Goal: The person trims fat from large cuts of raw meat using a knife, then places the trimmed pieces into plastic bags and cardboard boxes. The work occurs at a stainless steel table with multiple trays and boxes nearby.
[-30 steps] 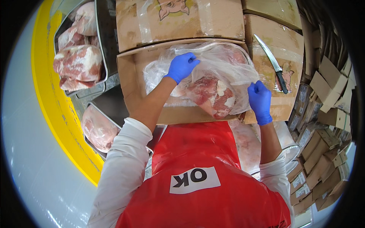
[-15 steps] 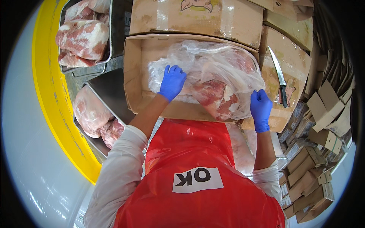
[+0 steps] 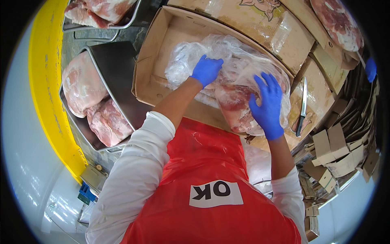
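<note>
View from above a person in a red plastic apron (image 3: pixel 211 171) and white long sleeves, both hands in blue gloves. In front of them stands an open brown cardboard box (image 3: pixel 152 77) holding a large cut of raw pink meat wrapped in a clear plastic bag (image 3: pixel 231 61). The left hand (image 3: pixel 206 70) rests on top of the bag near its middle, fingers curled down and gripping the crumpled plastic. The right hand (image 3: pixel 266 105) lies flat against the right side of the bagged meat, fingers spread wide and pressing on the plastic.

To the person's left, a stainless steel tray (image 3: pixel 111 69) holds several pale pink pieces of raw meat (image 3: pixel 93 105); a second metal tray of meat (image 3: pixel 101 10) sits beyond it at the top edge. A bright yellow curved rail (image 3: pixel 44 81) runs along the far left. To the right of the open box, a black-handled knife (image 3: pixel 302 106) lies on a closed cardboard box (image 3: pixel 321 87). Further right is a heap of flattened cardboard pieces (image 3: pixel 341 150). Another person's blue-gloved hand (image 3: pixel 370 69) shows at the far right edge.
</note>
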The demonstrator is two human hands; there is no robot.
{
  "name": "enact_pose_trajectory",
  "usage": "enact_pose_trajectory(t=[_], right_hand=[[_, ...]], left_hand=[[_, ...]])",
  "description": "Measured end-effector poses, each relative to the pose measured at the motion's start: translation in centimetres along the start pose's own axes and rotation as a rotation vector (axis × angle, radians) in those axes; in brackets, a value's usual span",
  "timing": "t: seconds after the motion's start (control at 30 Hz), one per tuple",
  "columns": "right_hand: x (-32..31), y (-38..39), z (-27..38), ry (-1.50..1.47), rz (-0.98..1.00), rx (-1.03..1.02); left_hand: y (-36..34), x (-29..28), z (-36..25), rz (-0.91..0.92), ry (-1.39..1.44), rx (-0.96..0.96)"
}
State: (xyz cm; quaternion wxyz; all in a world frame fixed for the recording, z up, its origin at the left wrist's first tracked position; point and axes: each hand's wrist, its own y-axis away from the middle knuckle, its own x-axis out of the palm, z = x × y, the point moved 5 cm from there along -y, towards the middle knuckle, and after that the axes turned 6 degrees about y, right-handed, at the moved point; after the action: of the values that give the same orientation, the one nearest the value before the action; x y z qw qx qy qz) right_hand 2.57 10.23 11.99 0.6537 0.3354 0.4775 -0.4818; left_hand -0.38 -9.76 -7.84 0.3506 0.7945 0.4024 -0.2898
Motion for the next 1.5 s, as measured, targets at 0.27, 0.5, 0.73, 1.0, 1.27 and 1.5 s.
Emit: enact_pose_trajectory(t=[0.27,0.5,0.73,1.0,1.27,1.5], right_hand=[[10.0,-3.4,-2.8,0.127,0.662,-0.167],[12.0,-3.1,-6.1,-0.276,0.371,0.165],[13.0,-3.9,-9.5,-0.399,0.328,0.44],[13.2,-3.1,-12.3,-0.468,0.32,0.626],[13.3,-3.1,-11.5,-0.435,0.205,0.504],[13.7,-2.4,-11.7,-0.477,0.14,0.717]], left_hand=[[-0.8,-0.3,-0.3,-0.032,0.06,-0.029],[-3.2,-1.2,-0.5,0.066,0.164,-0.099],[2.7,-8.4,-3.2,-0.529,0.373,0.052],[0.9,-4.7,-2.0,-0.594,0.748,-0.26],[-3.7,-2.7,-3.4,-0.538,0.653,-0.504],[-3.0,-1.4,-3.1,-0.675,0.768,-0.521]])
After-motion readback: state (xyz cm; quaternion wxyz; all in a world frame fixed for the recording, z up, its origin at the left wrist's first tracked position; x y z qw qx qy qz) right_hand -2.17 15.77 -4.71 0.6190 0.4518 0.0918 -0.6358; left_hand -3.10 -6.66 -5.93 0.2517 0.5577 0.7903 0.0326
